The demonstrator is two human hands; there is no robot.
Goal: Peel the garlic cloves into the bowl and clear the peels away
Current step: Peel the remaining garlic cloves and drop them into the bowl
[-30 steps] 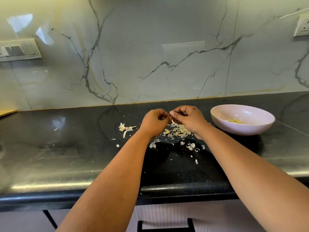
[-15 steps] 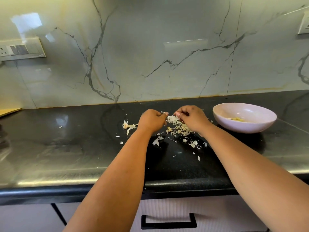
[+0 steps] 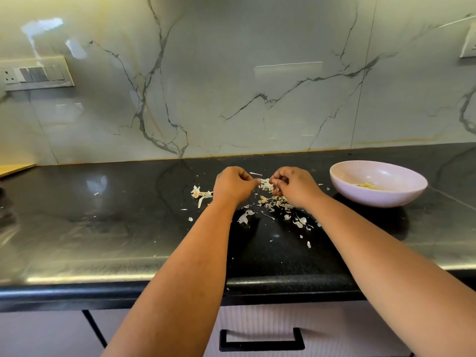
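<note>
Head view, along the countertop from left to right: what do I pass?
Garlic stem scrap → left hand → papery peel pinched between both hands → right hand → pink bowl with peeled cloves inside.

Left hand, right hand: fingers curled, pinching.

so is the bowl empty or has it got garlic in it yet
Not empty. The bowl stands upright on the counter, with a small heap of pale yellow garlic pieces at its bottom; most of the inside is bare.
</note>
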